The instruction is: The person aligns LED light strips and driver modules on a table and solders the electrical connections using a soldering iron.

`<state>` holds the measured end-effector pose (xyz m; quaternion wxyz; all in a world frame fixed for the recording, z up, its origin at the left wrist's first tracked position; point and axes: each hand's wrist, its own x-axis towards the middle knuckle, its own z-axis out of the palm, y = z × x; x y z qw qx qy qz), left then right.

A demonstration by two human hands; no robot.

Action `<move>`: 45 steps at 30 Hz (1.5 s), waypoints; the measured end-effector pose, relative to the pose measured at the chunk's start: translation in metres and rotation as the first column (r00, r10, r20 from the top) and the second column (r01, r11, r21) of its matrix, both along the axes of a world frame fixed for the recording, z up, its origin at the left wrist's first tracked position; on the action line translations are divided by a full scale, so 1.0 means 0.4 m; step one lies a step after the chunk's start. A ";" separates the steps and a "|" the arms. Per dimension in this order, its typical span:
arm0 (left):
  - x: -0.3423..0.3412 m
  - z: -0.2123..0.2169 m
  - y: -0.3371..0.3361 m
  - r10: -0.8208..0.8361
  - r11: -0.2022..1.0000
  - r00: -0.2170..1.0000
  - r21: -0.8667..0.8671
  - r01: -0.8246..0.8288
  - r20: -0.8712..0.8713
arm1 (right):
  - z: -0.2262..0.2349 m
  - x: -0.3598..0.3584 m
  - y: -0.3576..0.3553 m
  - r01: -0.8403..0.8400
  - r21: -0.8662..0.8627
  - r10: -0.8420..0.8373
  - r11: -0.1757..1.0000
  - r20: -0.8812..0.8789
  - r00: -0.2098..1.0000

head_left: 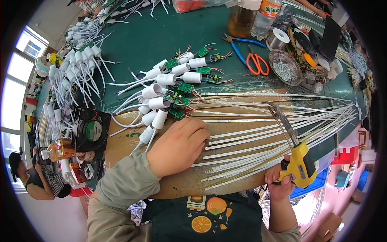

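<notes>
My left hand rests on the brown board with its fingers curled together, at the left ends of the LED strips. What the fingertips hold is hidden under the hand. White cylindrical cases with cables and green circuit boards lie just beyond it; thin red wires run from the boards toward the strips. My right hand grips a yellow and black soldering gun by its handle. The gun's metal tip points up and left, over the strips.
Blue-handled pliers, orange-handled scissors, a solder spool and a bowl of small bits lie at the far right. A black fan and bundled white cases stand left. Bottles stand at the back; another person sits left.
</notes>
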<state>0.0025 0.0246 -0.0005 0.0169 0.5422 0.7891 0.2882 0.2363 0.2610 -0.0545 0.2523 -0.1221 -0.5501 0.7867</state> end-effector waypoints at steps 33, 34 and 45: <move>-0.421 0.095 0.035 0.368 0.908 0.926 -0.182 -0.377 -0.079 | 0.016 -0.012 0.002 -0.001 -0.134 -0.001 0.991 -0.015 1.000; -0.430 0.076 0.049 0.356 0.893 0.932 -0.269 -0.361 -0.068 | 0.016 -0.011 0.002 0.000 -0.127 -0.002 0.992 -0.017 1.000; -0.370 0.177 -0.011 0.381 0.923 0.896 0.147 -0.355 -0.227 | 0.010 -0.023 -0.001 -0.013 -0.067 0.009 0.998 -0.048 0.999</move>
